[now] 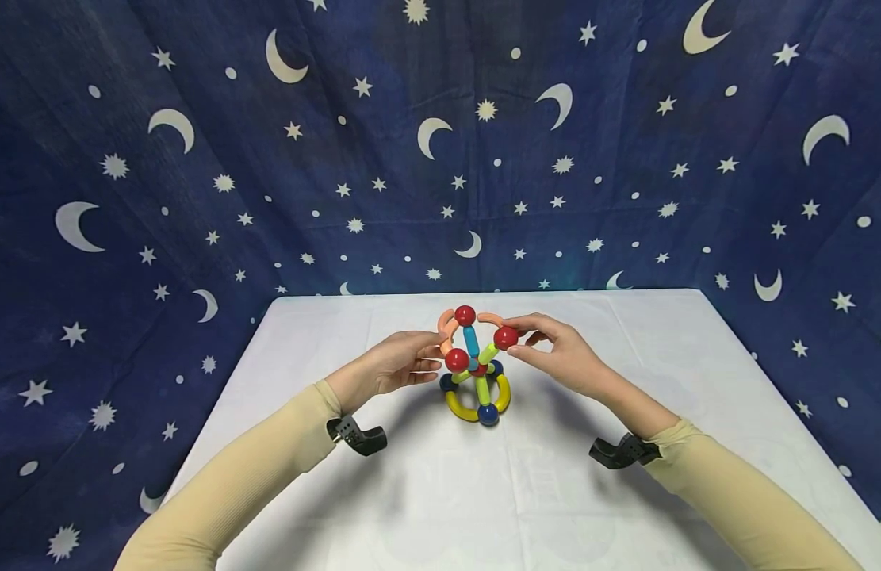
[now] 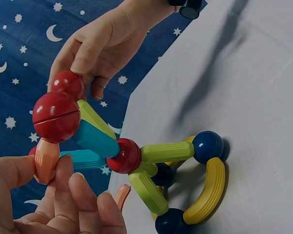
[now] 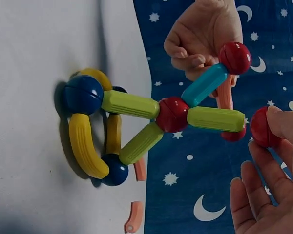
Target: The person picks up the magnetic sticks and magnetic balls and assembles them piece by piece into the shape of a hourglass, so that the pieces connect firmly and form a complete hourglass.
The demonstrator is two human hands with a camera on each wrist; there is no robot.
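Observation:
A toy frame of rods and balls (image 1: pixel 476 373) stands mid-table, with yellow curved pieces (image 2: pixel 207 192) and dark blue balls (image 3: pixel 83 94) as its base. Green rods (image 3: pixel 129 104) and blue rods (image 2: pixel 95 139) meet at a central red ball (image 2: pixel 127 156). My left hand (image 1: pixel 431 358) pinches an orange curved piece (image 2: pixel 46 158) on the frame's left side, under a red ball (image 2: pixel 56 116). Thumb and fingers of my right hand (image 1: pixel 520 342) pinch another red ball (image 1: pixel 506 337) at the end of a green rod (image 3: pixel 217 119).
The white table (image 1: pixel 526 492) is backed and flanked by a dark blue cloth with moons and stars (image 1: pixel 197 159). Two more orange curved pieces (image 3: pixel 133 217) show near the frame's base in the right wrist view; where they lie is unclear.

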